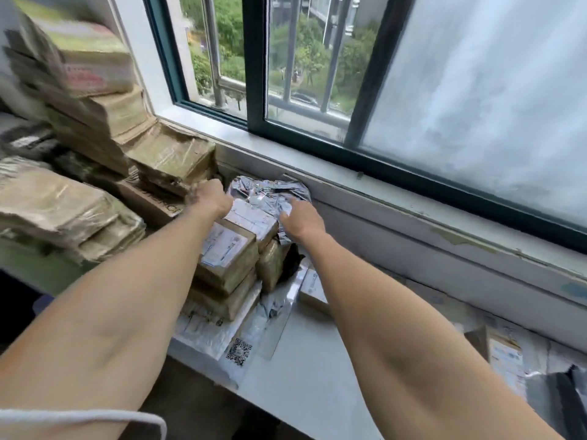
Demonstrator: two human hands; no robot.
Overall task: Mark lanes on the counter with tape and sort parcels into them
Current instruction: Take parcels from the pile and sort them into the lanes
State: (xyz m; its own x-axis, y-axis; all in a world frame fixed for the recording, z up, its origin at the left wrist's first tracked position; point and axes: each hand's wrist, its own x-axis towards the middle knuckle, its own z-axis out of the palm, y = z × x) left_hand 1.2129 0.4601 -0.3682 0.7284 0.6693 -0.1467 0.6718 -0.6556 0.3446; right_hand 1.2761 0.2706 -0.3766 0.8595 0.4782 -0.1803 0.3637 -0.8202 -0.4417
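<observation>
A stack of brown taped parcels (227, 249) with white labels stands on the white counter (305, 369) below the window. On top, at the back, lies a crumpled silver-grey poly mailer (270, 192). My left hand (211, 198) reaches to the back left of the stack, beside the mailer, fingers curled; what it grips is hidden. My right hand (300, 219) lies on the mailer's right side with fingers curled into the plastic. No tape is visible.
Tall blurred piles of brown parcels (95, 122) fill the left side up to the window frame. Flat white mailers (216, 331) lie under the stack. More boxes and bags (505, 354) lie on the counter at the right. The window sill (413, 198) runs behind.
</observation>
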